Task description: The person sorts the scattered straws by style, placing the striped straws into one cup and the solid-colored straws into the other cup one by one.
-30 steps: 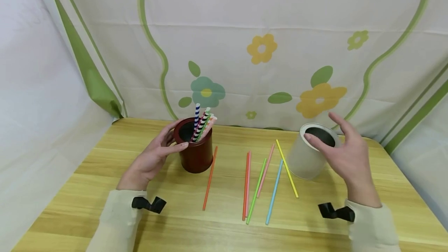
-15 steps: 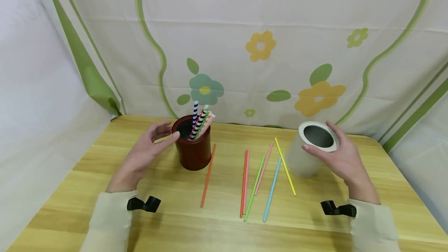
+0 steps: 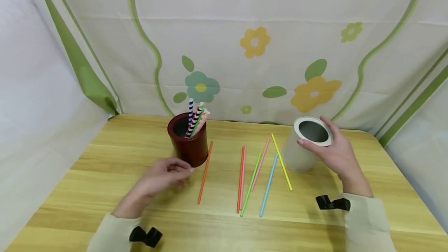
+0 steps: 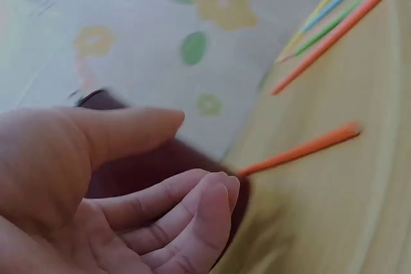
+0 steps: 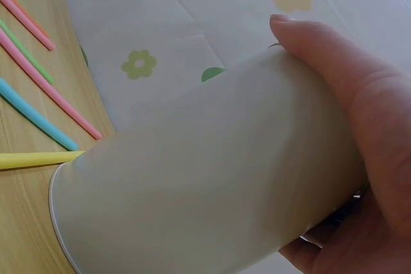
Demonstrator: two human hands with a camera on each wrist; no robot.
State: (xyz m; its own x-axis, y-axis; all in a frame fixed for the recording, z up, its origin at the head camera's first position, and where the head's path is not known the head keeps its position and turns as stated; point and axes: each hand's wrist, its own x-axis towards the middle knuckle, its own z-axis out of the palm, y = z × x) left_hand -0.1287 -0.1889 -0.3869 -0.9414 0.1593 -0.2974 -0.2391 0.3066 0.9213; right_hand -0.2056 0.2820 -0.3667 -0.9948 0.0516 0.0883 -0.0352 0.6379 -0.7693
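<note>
My right hand (image 3: 337, 154) grips a white cylindrical canister (image 3: 299, 154) near its top, thumb on the near side of the rim. In the right wrist view the thumb lies along the canister wall (image 5: 192, 158). My left hand (image 3: 162, 178) holds nothing. It hovers low in front of a dark red canister (image 3: 190, 149), fingers loosely bent, with the thumb apart from them in the left wrist view. Several striped paper straws (image 3: 196, 121) stand in the red canister. An orange straw (image 3: 205, 174) lies on the table just right of the left hand.
Between the canisters several plain straws lie on the wooden table (image 3: 196, 228): red (image 3: 240, 182), green (image 3: 250, 186), blue (image 3: 268, 186), yellow (image 3: 281, 162) and pink ones (image 3: 260, 164). A flowered curtain (image 3: 224, 49) hangs behind the table.
My left hand has let go of the red canister and come down in front of it, toward the orange straw. My right hand has closed onto the white canister's rim.
</note>
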